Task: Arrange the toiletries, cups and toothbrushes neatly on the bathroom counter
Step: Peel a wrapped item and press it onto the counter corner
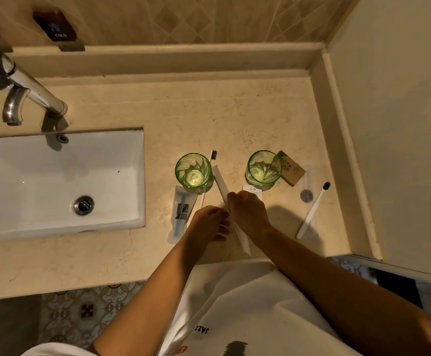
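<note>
Left hand (210, 219) and right hand (247, 210) both pinch long white wrapper (242, 236) on beige counter (235, 119); two green glass cups (193, 170) (264, 168) behind; white toothbrush (312, 211) lies right; sink (55, 181) left.

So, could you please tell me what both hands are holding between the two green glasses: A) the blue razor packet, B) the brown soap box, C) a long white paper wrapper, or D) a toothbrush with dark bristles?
C: the left hand and right hand both pinch the long white paper wrapper, which runs diagonally between the green glasses.
</note>
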`<state>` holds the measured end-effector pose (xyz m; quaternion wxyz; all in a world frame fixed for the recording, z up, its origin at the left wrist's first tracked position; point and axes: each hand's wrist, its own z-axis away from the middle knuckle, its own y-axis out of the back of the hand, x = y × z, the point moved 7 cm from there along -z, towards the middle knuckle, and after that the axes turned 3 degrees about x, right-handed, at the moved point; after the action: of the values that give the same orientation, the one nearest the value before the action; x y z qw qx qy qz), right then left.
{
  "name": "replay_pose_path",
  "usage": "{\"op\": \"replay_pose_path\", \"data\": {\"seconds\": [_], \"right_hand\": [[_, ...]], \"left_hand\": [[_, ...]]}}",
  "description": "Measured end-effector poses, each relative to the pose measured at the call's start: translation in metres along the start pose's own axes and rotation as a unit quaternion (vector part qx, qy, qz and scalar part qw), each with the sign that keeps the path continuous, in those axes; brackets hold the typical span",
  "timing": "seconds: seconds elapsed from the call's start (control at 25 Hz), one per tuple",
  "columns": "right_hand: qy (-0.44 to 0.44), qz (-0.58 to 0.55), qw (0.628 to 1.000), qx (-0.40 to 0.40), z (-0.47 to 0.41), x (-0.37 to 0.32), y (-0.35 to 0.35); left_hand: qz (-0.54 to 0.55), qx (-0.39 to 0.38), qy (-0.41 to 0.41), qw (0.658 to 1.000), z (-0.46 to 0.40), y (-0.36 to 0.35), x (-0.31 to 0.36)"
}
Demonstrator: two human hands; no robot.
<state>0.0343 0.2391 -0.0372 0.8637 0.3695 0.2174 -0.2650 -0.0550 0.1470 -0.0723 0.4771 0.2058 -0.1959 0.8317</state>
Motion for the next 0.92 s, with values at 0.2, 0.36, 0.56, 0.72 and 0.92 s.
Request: {"op": "replay_pose_path", "data": {"seconds": [0.2, 0.36, 0.56, 0.72, 0.92], "right_hand": [[0.004, -0.112, 0.993, 0.026, -0.003, -0.020, 0.026], [0.064, -0.165, 0.983, 0.052, -0.016, -0.030, 0.066], [0.073, -0.257, 0.962, -0.050, -0.044, -0.021, 0.090], [0.038, -0.232, 0.972, 0.007, -0.071, -0.014, 0.131], [0.014, -0.303, 0.953, 0.029, -0.113, -0.012, 0.165]], "left_hand": [[0.014, -0.013, -0.068, 0.997, 0.009, -0.009, 0.028], [0.005, -0.034, -0.115, 0.993, 0.008, -0.022, 0.063], [0.004, -0.024, -0.165, 0.986, -0.005, -0.054, 0.122], [-0.045, 0.007, -0.171, 0.984, -0.042, -0.089, 0.174], [-0.122, -0.009, -0.125, 0.985, -0.102, -0.141, 0.221]]}}
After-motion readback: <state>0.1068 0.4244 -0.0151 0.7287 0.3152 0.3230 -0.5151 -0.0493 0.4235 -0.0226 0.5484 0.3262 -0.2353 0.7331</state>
